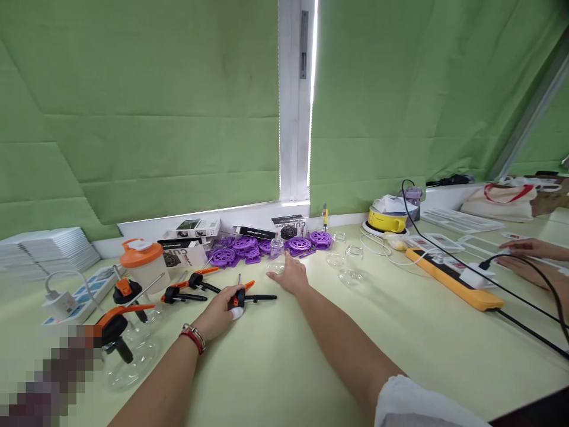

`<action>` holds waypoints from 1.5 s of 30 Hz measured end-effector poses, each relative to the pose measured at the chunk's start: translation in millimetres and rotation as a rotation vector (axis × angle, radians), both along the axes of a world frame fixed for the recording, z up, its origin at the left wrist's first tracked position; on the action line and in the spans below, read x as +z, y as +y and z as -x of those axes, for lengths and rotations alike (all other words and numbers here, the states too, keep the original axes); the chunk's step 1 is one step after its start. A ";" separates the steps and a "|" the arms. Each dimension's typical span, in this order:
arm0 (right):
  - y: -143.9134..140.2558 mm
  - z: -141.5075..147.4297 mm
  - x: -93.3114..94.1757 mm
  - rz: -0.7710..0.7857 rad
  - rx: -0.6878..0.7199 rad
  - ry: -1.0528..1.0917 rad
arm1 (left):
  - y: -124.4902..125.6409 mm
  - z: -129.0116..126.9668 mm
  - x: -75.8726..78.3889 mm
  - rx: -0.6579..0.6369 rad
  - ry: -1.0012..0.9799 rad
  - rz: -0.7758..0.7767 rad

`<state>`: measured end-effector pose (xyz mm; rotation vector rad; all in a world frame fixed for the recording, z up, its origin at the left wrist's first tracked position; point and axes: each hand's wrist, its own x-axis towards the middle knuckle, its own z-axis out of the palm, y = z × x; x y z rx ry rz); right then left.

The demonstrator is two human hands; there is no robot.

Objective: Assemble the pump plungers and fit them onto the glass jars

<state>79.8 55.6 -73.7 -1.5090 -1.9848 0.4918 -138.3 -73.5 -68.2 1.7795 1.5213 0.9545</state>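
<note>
My left hand [222,311] is closed on a sprayer top [241,295] with a black body, an orange lever and a black tube, low over the table. My right hand [291,276] reaches forward with thumb and fingers apart, right against a clear glass bottle [276,246]; its palm side is hidden. Two similar sprayer tops [171,295] lie left of my left hand. Farther left, clear glass bottles [128,370] carry black and orange tops [113,329]. Another clear bottle [353,270] stands without a top to the right of my right hand.
Purple slotted plastic parts [244,246] and cup holder boxes [288,226] line the wall. A jug with an orange lid [144,261] stands at left, near a white power strip [95,290]. Rightward are an orange power strip [453,279], cables and another person's hands [533,261].
</note>
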 end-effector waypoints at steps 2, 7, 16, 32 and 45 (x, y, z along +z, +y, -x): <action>2.5 0.5 0.4 0.000 -0.007 0.009 | 0.7 -0.6 -2.4 0.009 -0.022 0.003; 0.0 -6.0 -5.7 -0.069 -0.070 0.160 | -1.5 -5.2 -0.8 0.074 -0.026 -0.027; -16.6 -44.8 -10.8 -0.464 -0.033 -0.001 | -4.1 -10.8 2.5 0.242 -0.066 -0.093; -57.6 -42.2 4.6 -0.623 0.276 -0.260 | -6.7 -15.4 -0.7 0.132 -0.162 -0.103; -73.3 -40.7 16.6 -0.588 0.386 -0.263 | -10.8 -32.7 7.5 0.049 -0.418 -0.024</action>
